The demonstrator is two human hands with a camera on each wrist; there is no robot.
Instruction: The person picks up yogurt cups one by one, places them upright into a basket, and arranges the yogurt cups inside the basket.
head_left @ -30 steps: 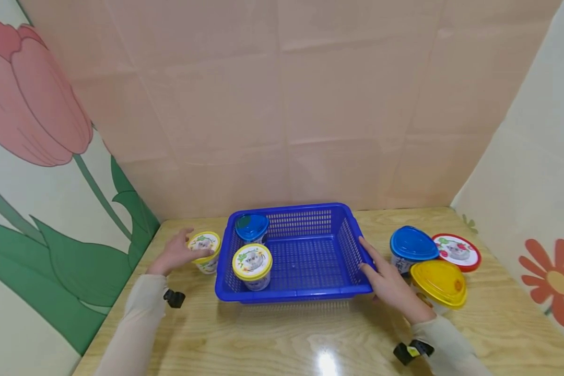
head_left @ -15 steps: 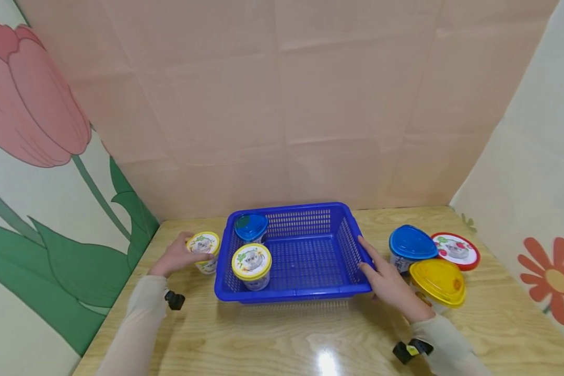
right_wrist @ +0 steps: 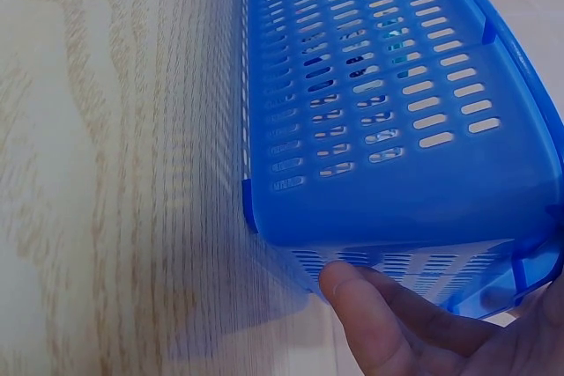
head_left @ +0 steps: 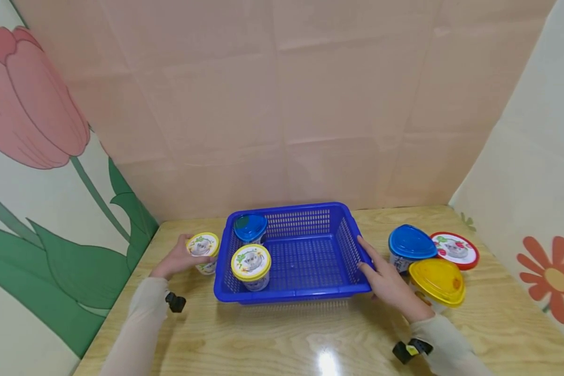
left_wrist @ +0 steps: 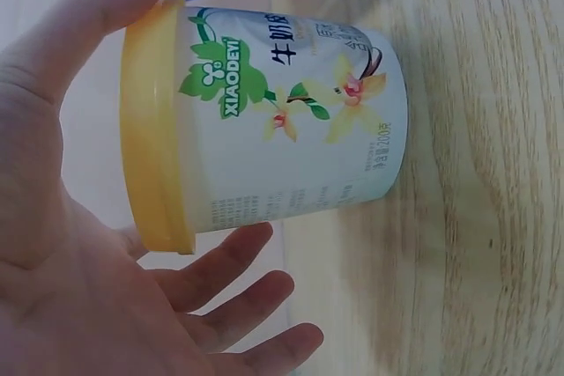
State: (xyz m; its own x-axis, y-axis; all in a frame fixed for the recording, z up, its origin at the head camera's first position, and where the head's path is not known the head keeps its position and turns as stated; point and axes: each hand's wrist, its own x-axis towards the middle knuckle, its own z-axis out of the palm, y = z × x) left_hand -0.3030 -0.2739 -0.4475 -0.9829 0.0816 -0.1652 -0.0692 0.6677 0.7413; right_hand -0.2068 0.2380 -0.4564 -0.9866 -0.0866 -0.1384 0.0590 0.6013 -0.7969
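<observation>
My left hand (head_left: pixel 175 258) is around the lidded tub (head_left: pixel 208 267) left of the basket, thumb on the near side of its lid and fingers on the far side. In the left wrist view this tub (left_wrist: pixel 291 121) is white with a yellow lid and flower print, and my thumb lies on the lid's edge. My right hand (head_left: pixel 387 282) grips the right end of the blue plastic basket (head_left: pixel 301 293). In the right wrist view, fingers (right_wrist: pixel 361 310) press the basket's perforated end wall. Inside the basket's left end stand a yellow-lidded tub (head_left: pixel 252 262) and a blue-lidded tub (head_left: pixel 251 227).
Beyond my right hand stand another blue-lidded tub (head_left: pixel 411 243), a larger yellow-lidded tub (head_left: pixel 437 282) and a red-rimmed round lid (head_left: pixel 456 249). The wooden table (head_left: pixel 272 339) meets a pinkish backdrop (head_left: pixel 282 130) right behind the basket.
My left hand's fingers have drawn in around the yellow-lidded tub, which stays in its place. The right hand and the basket have not visibly moved.
</observation>
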